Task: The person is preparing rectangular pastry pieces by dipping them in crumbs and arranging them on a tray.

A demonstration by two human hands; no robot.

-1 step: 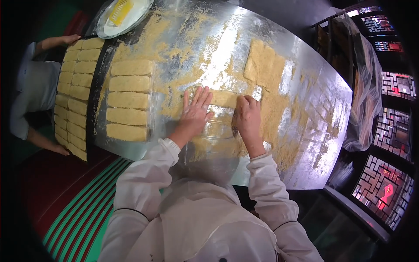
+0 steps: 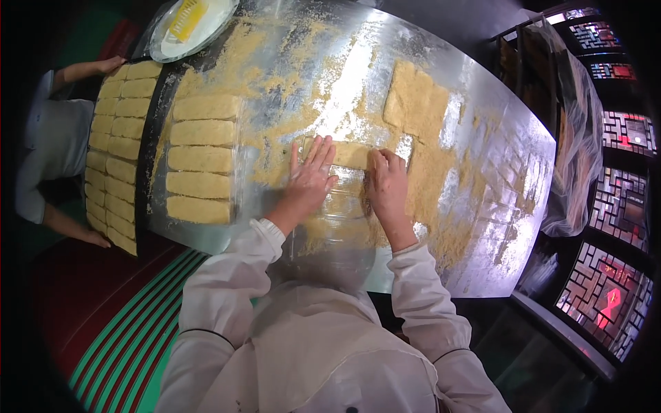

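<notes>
A pale, crumb-coated dough strip [image 2: 351, 155] lies crosswise before me, at the far end of a clear ridged plastic tray [image 2: 336, 201]. My left hand [image 2: 310, 180] rests flat over the strip's left end, fingers stretched and slightly apart. At its right end my right hand [image 2: 389, 184] is closed, with curled fingers pressed against the strip; the fingertips are partly hidden. To the left, several similar strips [image 2: 201, 171] lie in a row. A larger crumb-coated dough slab [image 2: 413, 103] sits beyond my right hand.
The metal table [image 2: 475, 206] is strewn with tan crumbs. At the far left, a person's hands [image 2: 110, 65] hold a dark tray of strips [image 2: 122, 148]. A white plate [image 2: 206, 43] with a yellow scraper-like piece [image 2: 184, 20] stands at the back left. A plastic-draped rack [image 2: 575, 131] stands right.
My right hand has shifted slightly left along the strip's right end. The left hand stays flat in nearly the same place.
</notes>
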